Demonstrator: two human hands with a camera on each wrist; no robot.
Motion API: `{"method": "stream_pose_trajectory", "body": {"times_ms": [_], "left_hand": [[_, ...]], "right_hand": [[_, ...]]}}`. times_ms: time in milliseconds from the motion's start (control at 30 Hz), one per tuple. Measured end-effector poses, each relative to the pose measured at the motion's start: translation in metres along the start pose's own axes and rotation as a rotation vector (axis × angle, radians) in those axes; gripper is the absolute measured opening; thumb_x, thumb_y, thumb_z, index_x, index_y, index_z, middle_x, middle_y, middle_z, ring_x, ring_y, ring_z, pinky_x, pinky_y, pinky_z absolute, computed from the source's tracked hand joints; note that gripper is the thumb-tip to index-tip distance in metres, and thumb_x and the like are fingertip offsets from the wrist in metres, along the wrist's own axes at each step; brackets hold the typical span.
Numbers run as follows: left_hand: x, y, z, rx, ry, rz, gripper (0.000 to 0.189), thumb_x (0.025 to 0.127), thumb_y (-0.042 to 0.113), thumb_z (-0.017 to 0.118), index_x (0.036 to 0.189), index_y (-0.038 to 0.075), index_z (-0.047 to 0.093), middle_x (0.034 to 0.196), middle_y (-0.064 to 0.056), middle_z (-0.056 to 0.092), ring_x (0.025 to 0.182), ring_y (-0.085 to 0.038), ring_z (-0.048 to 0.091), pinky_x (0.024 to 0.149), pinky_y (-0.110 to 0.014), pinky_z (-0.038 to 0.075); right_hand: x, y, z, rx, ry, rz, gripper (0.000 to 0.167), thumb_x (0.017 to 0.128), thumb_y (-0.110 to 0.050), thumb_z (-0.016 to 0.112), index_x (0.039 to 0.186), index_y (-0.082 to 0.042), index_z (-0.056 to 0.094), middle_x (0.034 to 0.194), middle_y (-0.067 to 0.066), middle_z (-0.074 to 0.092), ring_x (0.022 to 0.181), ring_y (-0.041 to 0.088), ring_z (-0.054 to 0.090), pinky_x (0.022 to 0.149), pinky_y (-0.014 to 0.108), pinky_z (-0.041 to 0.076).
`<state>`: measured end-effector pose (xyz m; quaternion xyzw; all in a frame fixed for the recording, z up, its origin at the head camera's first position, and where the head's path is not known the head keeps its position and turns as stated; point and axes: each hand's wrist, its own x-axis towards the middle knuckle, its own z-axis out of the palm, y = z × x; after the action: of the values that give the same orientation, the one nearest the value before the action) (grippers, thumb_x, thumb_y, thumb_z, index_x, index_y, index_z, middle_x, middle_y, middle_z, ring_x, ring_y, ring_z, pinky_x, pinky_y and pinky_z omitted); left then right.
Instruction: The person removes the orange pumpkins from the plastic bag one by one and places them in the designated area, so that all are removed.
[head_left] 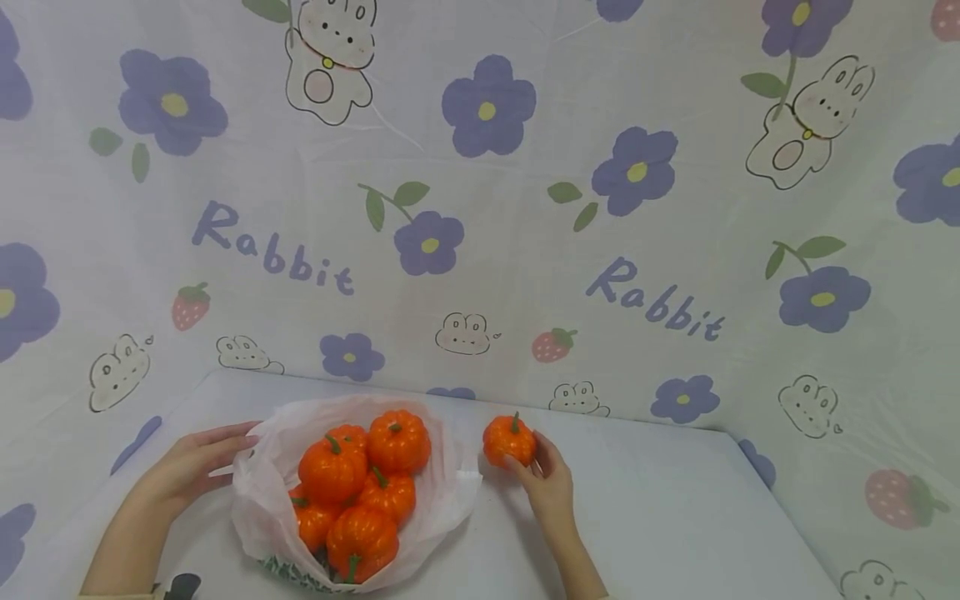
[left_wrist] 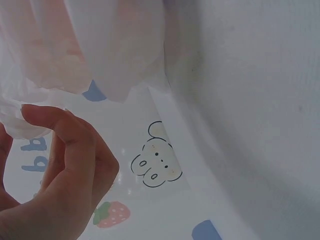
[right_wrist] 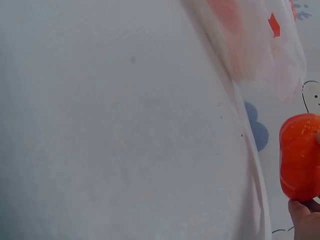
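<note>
A white, translucent plastic bag (head_left: 258, 500) stands open at left on the table, with several orange pumpkins (head_left: 332, 471) with green stems piled inside. At the bag's left rim is my left hand (head_left: 191, 467), its fingertips against the plastic and a gap between thumb and fingers. In the left wrist view, the bent fingers (left_wrist: 75, 145) show beside a hanging fold of the bag. To the right of the bag, my right hand (head_left: 551, 483) grips one small orange pumpkin (head_left: 504, 442) between thumb and fingers. That pumpkin (right_wrist: 300, 157) is partly cut off in the right wrist view.
The white table (head_left: 660, 517) reaches out to the right of the bag. A cloth backdrop (head_left: 517, 200) printed with flowers, rabbits and strawberries rises behind and at both sides. Green patterned material (head_left: 288, 573) shows at the bag's lower front.
</note>
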<state>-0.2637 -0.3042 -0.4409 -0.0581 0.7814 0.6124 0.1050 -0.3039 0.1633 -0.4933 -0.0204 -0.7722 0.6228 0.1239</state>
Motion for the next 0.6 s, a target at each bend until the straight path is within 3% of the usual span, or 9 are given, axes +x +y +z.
{"method": "stream_pose_trajectory", "body": {"times_ms": [367,600], "left_hand": [[-0.0003,0.0015,0.0,-0.037,-0.019,0.009,0.059,0.094,0.04,0.062,0.143,0.011,0.05,0.124,0.018,0.061,0.103,0.0,0.057,0.104,-0.046,0.05],[0.0005,0.0011,-0.0001,-0.025,-0.016,-0.001,0.063,0.094,0.042,0.062,0.145,0.009,0.047,0.134,0.007,0.06,0.105,-0.003,0.058,0.104,-0.046,0.05]], "right_hand": [[0.0005,0.003,-0.0031,-0.032,0.004,0.011,0.068,0.087,-0.018,0.074,0.143,0.002,0.042,0.149,0.027,0.043,0.138,0.041,0.042,0.109,0.046,0.041],[0.0,0.004,-0.0023,-0.05,0.007,0.02,0.067,0.087,-0.016,0.074,0.143,0.002,0.042,0.149,0.027,0.042,0.139,0.04,0.042,0.11,0.045,0.041]]}}
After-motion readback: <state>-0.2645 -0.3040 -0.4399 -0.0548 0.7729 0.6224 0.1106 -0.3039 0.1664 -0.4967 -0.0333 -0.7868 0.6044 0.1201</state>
